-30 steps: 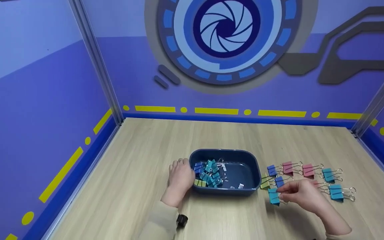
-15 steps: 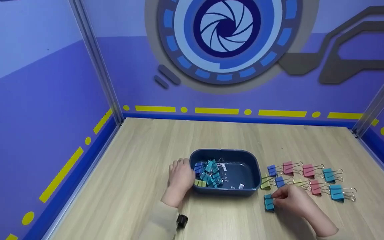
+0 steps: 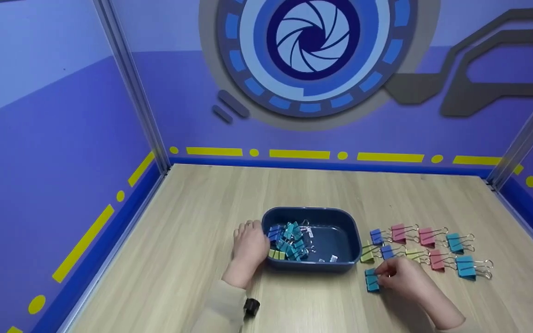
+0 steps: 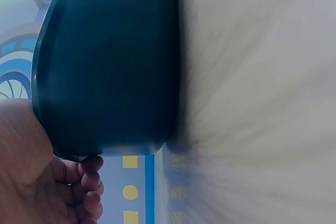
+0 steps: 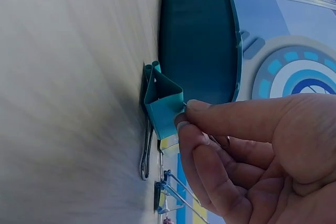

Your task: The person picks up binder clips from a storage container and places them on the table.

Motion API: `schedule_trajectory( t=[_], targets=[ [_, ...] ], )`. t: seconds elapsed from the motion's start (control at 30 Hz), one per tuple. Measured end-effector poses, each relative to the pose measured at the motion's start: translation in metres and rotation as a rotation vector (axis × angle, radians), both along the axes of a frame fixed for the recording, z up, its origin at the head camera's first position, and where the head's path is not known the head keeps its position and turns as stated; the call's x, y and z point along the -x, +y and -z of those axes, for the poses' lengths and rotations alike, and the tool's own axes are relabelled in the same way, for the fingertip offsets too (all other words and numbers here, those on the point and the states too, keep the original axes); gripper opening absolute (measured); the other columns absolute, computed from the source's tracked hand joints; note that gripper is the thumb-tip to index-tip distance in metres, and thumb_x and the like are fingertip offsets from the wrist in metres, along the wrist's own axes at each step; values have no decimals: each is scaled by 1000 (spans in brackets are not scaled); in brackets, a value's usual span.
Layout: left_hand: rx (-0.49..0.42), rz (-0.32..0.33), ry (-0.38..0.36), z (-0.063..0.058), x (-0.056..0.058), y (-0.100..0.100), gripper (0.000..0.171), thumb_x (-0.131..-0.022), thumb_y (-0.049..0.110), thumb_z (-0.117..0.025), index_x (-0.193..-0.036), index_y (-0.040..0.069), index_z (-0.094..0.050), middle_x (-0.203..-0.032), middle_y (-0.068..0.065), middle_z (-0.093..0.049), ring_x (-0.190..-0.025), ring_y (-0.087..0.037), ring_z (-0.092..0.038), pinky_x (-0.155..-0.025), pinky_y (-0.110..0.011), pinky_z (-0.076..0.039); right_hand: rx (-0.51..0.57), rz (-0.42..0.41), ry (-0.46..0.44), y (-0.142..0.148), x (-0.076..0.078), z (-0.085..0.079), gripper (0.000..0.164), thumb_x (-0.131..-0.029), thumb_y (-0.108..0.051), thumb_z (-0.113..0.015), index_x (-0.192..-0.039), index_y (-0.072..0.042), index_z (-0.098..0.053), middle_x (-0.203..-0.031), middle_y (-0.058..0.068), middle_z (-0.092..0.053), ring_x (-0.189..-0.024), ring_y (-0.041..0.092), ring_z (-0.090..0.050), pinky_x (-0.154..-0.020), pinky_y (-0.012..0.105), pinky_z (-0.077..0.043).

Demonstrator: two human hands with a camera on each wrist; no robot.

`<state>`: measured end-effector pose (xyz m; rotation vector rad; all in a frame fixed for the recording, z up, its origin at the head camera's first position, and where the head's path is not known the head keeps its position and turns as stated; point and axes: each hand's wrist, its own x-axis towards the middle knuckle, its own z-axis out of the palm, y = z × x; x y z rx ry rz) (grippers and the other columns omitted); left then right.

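Note:
Thumb and fingers of my right hand pinch a teal binder clip by its wire handle, at the table surface just off the front right corner of a dark blue plastic box. In the right wrist view the teal clip has its folded body toward the box, and its other wire handle lies along the table. My left hand grips the box's left end, fingers curled at the rim in the left wrist view. Teal, blue and yellow-green clips lie heaped in the box's left half.
Right of the box, several binder clips stand in two rows: blue, pink and teal behind, with a pink clip among them, and yellow-green, blue, yellow, pink and teal in front. Small white scraps lie in the box. Printed walls enclose the table.
My right hand has moved left and toward me with the teal clip, uncovering the yellow and pink clips in the front row, then slowed almost to a stop. The left hand stays put.

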<state>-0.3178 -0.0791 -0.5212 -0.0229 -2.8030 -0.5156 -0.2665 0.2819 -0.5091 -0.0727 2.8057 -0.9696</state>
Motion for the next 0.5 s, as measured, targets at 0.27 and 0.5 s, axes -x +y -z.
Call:
schedule_trajectory(
  t=[0.27, 0.5],
  targets=[
    [-25, -5, -22, 0, 0, -1, 30, -91, 16, -67, -115, -3, -64, -110, -17, -67, -103, -35, -59, -89, -46, -43, 3, -38, 13, 3, -2, -3, 17, -79, -7, -82, -93, -4, -73, -85, 2, -71, -78, 14, -63, -67, 27, -52],
    [-27, -6, -31, 1, 1, -1, 31, -92, 17, -66, -116, -3, -64, -110, -17, -67, -104, -34, -59, -89, -46, -43, -9, 12, 91, 9, -1, -22, 30, -88, -20, -79, -107, 2, -70, -92, 6, -72, -84, 16, -65, -70, 28, -52]
  ],
)
